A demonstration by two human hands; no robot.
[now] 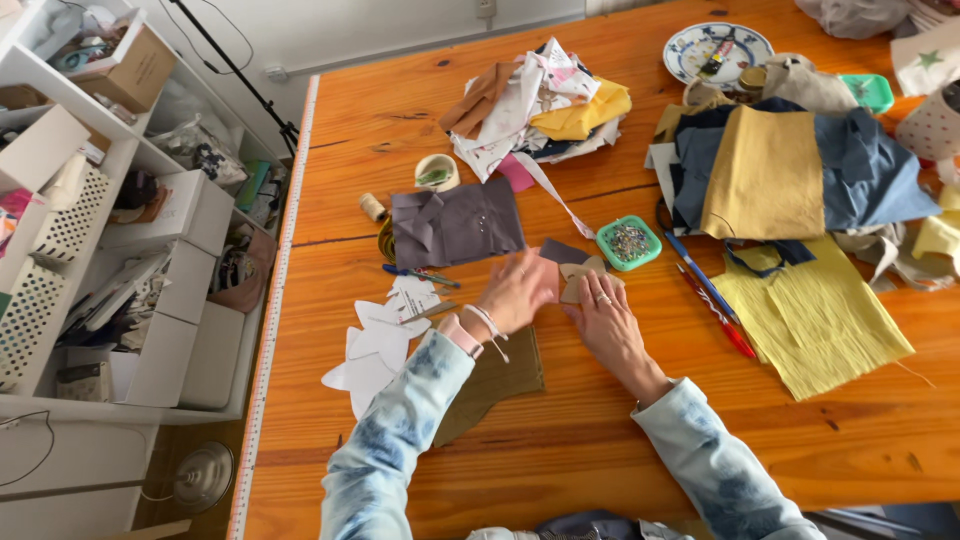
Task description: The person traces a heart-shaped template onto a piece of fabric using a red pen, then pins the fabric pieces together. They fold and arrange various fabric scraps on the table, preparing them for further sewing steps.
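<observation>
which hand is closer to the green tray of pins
The right hand. It lies just below and left of the green pin tray. The left hand lies farther left, across the small fabric pieces.

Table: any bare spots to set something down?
Bare wood on the table between the olive fabric and yellow cloth, and far-left by the thread spool. Crowded around both hands, left and right, and the right-side fabric piles.

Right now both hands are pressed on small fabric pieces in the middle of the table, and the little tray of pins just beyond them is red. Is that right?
Not quite. In the head view the left hand and right hand do rest on the small fabric pieces, but the pin tray beyond them is green, not red.
</observation>
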